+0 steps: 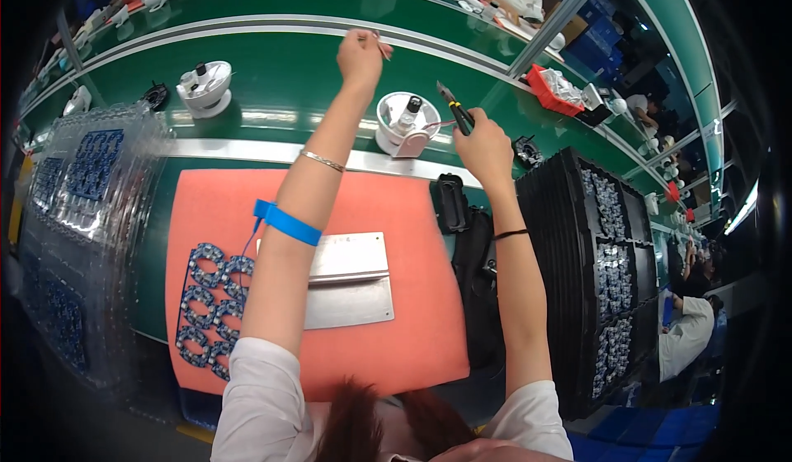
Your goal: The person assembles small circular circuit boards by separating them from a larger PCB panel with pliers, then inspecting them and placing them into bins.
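Observation:
My left hand (361, 59) reaches out over the far side of the green bench, its fingers pinched together. Whatever they hold, if anything, is too small to name. In my right hand (485, 150) is a pair of pliers (456, 109) with black and yellow handles, jaws pointing up and left. Between my hands stands a white round housing (386, 134) with a black cylinder in its middle and a flat piece at its front. A thin reddish wire runs from it toward my right hand. A blue strap (286, 223) circles my left forearm.
An orange mat (421, 297) carries a metal plate (351, 304) and a panel of ring-shaped circuit boards (198, 301). Clear trays (107, 214) stand left; black trays (569, 297) of parts stand right. Another white housing (206, 99) sits far left, a red bin (549, 95) far right.

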